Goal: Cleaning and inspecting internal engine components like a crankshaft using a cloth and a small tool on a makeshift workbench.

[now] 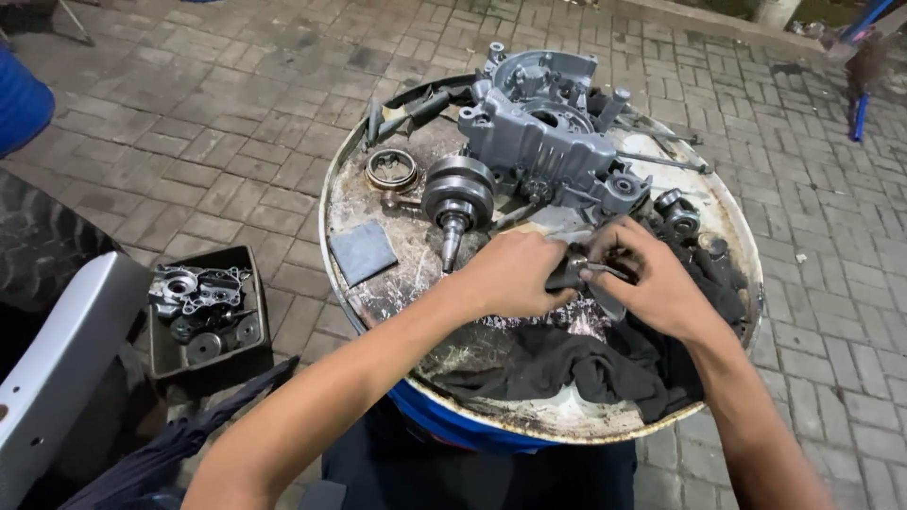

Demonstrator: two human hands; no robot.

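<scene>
My left hand (515,274) and my right hand (652,279) meet over the top of a round metal drum (378,283). Both grip a small dark metal engine part (572,269) held between them; my right fingers pinch a thin piece on it. Just behind the hands stands a grey engine crankcase (543,127). To its left a crankshaft (456,198) lies on the drum top. A black rag (576,364) is spread under and in front of my hands.
A bearing ring (391,170) and a grey square pad (362,253) lie on the drum's left side. A dark tray (161,354) of engine parts sits on the brick paving at left, beside a grey vehicle panel (57,368). Tools lie near the drum's back rim.
</scene>
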